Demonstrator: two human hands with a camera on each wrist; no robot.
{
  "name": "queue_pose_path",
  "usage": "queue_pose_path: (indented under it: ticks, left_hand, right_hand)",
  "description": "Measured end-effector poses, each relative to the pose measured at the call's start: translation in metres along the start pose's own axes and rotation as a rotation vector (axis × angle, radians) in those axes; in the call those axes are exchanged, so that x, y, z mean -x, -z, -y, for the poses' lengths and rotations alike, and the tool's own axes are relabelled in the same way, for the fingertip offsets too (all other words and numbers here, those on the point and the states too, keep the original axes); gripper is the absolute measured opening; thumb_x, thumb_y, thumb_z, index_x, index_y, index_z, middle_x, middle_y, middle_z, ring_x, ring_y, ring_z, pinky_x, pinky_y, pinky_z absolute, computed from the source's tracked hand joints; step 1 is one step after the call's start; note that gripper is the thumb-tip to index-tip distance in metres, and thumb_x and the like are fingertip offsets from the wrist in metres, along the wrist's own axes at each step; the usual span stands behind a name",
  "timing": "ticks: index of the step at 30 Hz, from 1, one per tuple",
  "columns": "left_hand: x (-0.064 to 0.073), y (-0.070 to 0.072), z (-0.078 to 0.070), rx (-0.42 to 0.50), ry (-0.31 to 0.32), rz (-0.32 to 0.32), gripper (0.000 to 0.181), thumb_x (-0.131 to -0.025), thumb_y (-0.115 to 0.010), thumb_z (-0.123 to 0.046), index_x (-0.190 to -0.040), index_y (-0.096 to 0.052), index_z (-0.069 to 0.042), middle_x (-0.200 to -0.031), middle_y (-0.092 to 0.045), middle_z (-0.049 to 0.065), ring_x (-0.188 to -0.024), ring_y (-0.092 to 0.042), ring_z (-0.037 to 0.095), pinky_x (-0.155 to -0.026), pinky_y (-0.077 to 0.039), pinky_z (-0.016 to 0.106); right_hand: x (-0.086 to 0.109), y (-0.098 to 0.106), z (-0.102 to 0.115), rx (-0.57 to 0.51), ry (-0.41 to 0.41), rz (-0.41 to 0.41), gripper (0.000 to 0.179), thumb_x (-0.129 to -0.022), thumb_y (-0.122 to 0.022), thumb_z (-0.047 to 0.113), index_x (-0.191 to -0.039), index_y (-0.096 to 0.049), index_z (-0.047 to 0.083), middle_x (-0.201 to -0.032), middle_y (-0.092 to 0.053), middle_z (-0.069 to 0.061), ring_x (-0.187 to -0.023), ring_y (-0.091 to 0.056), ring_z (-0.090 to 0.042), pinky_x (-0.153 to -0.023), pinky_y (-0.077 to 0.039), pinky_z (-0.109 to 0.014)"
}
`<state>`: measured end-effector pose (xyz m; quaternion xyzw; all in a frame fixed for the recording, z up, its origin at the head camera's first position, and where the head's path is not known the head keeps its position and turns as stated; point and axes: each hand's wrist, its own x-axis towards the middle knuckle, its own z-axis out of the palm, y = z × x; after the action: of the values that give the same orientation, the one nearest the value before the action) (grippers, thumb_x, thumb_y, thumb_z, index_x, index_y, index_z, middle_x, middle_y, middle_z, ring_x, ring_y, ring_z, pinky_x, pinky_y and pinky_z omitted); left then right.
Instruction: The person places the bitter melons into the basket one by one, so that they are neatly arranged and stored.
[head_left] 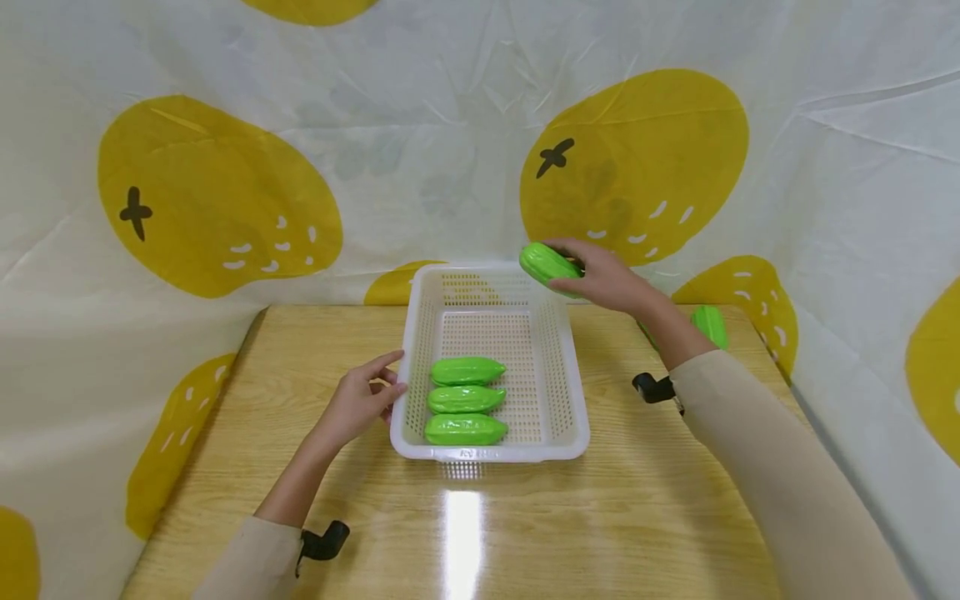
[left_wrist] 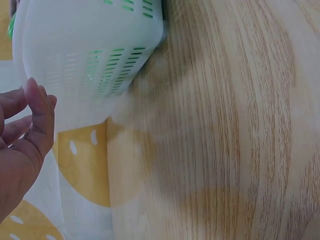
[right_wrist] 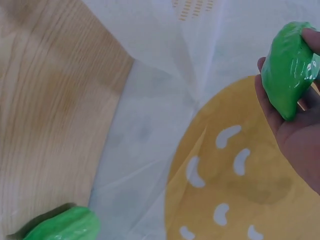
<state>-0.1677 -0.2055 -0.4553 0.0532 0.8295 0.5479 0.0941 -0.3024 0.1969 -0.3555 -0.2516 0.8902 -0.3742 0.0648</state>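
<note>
My right hand [head_left: 603, 275] holds a glossy green, ridged bitter melon [head_left: 547, 262] above the far right corner of a white plastic basket [head_left: 491, 452]. In the right wrist view, thumb and fingers wrap this bitter melon [right_wrist: 287, 67], its pointed tip toward the palm. Three similar bitter melons [head_left: 467, 400] lie side by side in the near left part of the basket. At the basket's left rim, my left hand [head_left: 363, 398] grips the edge between thumb and fingers. The left wrist view shows these fingers [left_wrist: 40, 112] against the rim from outside.
Another bitter melon [head_left: 708, 327] lies at the table's far right, with a green piece beside it mostly hidden by my right forearm. The wooden table [head_left: 600, 517] meets a white cloth [head_left: 420, 167] printed with yellow fruit at the back and sides.
</note>
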Motion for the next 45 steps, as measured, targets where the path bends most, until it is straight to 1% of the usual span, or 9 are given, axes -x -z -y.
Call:
queue_pose_path:
  ticks: [5, 10, 15, 20, 27, 32, 38, 45]
  left_hand:
    - [-0.002, 0.0, 0.0, -0.001, -0.003, -0.002, 0.058, -0.099, -0.068, -0.005, -0.154, -0.049, -0.007, -0.109, -0.061, 0.022, -0.07, -0.064, 0.02, -0.058, -0.063, 0.043]
    - [-0.004, 0.0, 0.002, -0.005, -0.006, 0.0, 0.057, -0.099, -0.068, -0.005, -0.154, -0.049, -0.006, -0.108, -0.06, 0.022, -0.069, -0.064, 0.02, -0.058, -0.063, 0.043]
    - [-0.003, -0.001, 0.003, -0.004, -0.002, -0.001, 0.057, -0.1, -0.067, -0.004, -0.153, -0.049, -0.006, -0.108, -0.06, 0.022, -0.069, -0.064, 0.02, -0.059, -0.064, 0.043]
    - [-0.002, 0.0, 0.001, -0.002, -0.002, 0.002, 0.057, -0.1, -0.067, -0.004, -0.154, -0.048, -0.006, -0.108, -0.06, 0.022, -0.07, -0.065, 0.02, -0.059, -0.064, 0.043]
    - [0.0, 0.0, -0.001, -0.014, -0.005, 0.003, 0.058, -0.1, -0.067, -0.004, -0.154, -0.048, -0.005, -0.108, -0.06, 0.022, -0.07, -0.064, 0.02, -0.059, -0.064, 0.044]
    - [-0.001, 0.0, 0.0, -0.01, -0.013, 0.005, 0.058, -0.1, -0.067, -0.004, -0.154, -0.048, -0.005, -0.107, -0.06, 0.022, -0.069, -0.063, 0.02, -0.059, -0.063, 0.043]
    - [-0.003, -0.001, -0.001, -0.017, -0.026, 0.006, 0.058, -0.1, -0.067, -0.005, -0.154, -0.048, -0.005, -0.108, -0.061, 0.022, -0.069, -0.064, 0.021, -0.059, -0.064, 0.044]
    - [-0.001, -0.001, 0.002, -0.018, -0.027, 0.0, 0.058, -0.098, -0.068, -0.003, -0.153, -0.048, -0.004, -0.105, -0.061, 0.022, -0.067, -0.063, 0.021, -0.059, -0.063, 0.047]
  right_hand:
    - [-0.015, -0.008, 0.012, -0.002, 0.054, 0.065, 0.061, -0.099, -0.071, 0.018, -0.155, -0.045, 0.014, -0.146, -0.055, -0.013, -0.123, -0.056, -0.031, -0.099, -0.05, -0.048]
    - [-0.03, -0.019, 0.019, 0.013, 0.085, 0.145, 0.058, -0.099, -0.07, 0.017, -0.153, -0.047, 0.011, -0.143, -0.057, -0.013, -0.114, -0.056, -0.028, -0.093, -0.05, -0.044]
    - [-0.046, -0.031, 0.025, 0.057, 0.092, 0.203, 0.058, -0.099, -0.07, 0.018, -0.152, -0.048, 0.011, -0.141, -0.057, -0.012, -0.114, -0.056, -0.028, -0.095, -0.05, -0.044]
    - [-0.062, -0.046, 0.028, 0.072, 0.071, 0.254, 0.056, -0.099, -0.068, 0.017, -0.151, -0.048, 0.01, -0.142, -0.057, -0.013, -0.12, -0.056, -0.029, -0.101, -0.05, -0.046]
    - [-0.073, -0.066, 0.027, 0.088, 0.001, 0.331, 0.059, -0.099, -0.065, 0.019, -0.154, -0.045, 0.012, -0.148, -0.054, -0.015, -0.129, -0.054, -0.031, -0.105, -0.049, -0.047]
    - [-0.079, -0.077, 0.025, 0.131, -0.001, 0.365, 0.058, -0.099, -0.064, 0.016, -0.153, -0.045, 0.008, -0.148, -0.054, -0.017, -0.135, -0.052, -0.034, -0.11, -0.047, -0.048]
    - [-0.084, -0.084, 0.024, 0.184, -0.01, 0.384, 0.057, -0.1, -0.064, 0.015, -0.153, -0.046, 0.007, -0.151, -0.052, -0.019, -0.14, -0.049, -0.037, -0.115, -0.044, -0.051]
    - [-0.089, -0.098, 0.018, 0.162, -0.021, 0.414, 0.06, -0.098, -0.065, 0.016, -0.154, -0.046, 0.009, -0.155, -0.048, -0.018, -0.144, -0.045, -0.036, -0.118, -0.042, -0.049]
